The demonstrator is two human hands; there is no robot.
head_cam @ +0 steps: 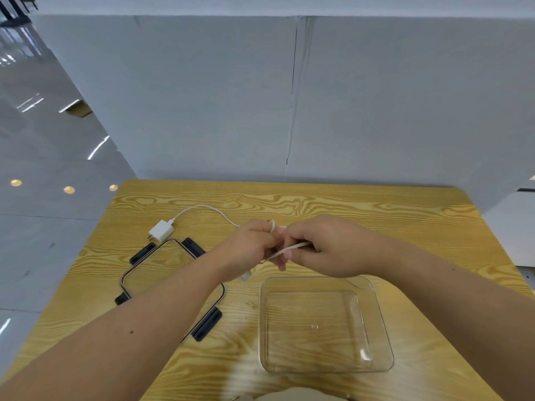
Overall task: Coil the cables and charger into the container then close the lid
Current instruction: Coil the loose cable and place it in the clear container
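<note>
Both hands, the left hand (252, 244) and right hand (321, 247), pinch the white cable (289, 250) above the worktop (318, 204). The cable runs to the charger (161, 230); the container (325, 325) sits open beside its lid (162, 273).

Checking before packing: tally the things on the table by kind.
Cable: 1
Charger: 1
Container: 1
Lid: 1
Total: 4
</note>
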